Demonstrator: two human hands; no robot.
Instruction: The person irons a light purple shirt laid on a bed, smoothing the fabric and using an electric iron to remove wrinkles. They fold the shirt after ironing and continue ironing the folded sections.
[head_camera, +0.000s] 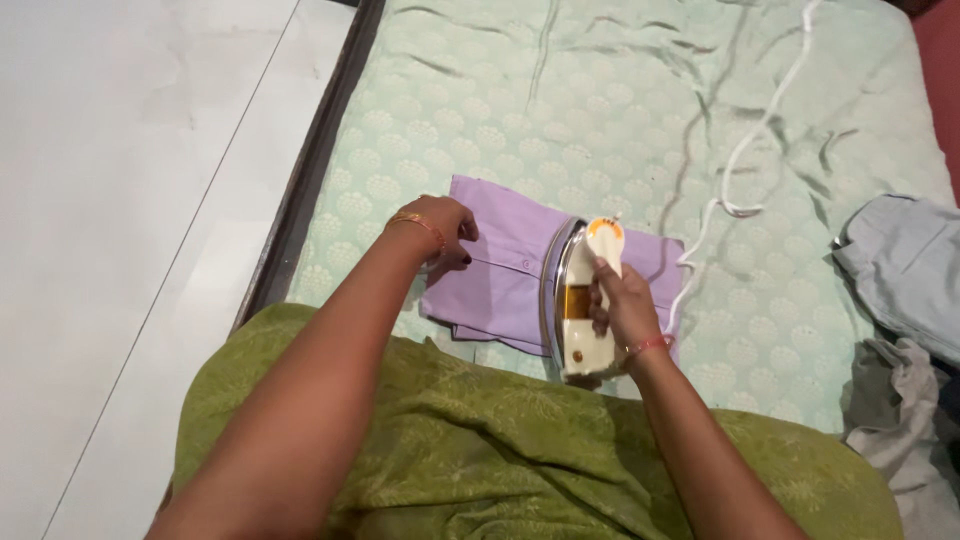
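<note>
Right hand (622, 300) grips the handle of a white iron (585, 300), which sits on a folded lilac shirt (505, 275) at frame center. Left hand (440, 232) presses flat, fingers spread, on the shirt's left edge. Shirt lies on a pale green patterned sheet (600, 110). White cord (745, 150) trails to upper right. Grey clothes (905, 275) piled at right edge; white floor (120, 200) at left.

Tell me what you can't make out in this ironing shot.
- Iron soleplate: head view, faces the lilac garment.
- Iron handle: right hand wraps it.
- White cord end: cut off by top edge.
- Grey clothes: cut off by right edge.
- Left hand fingertips: curled under.
</note>
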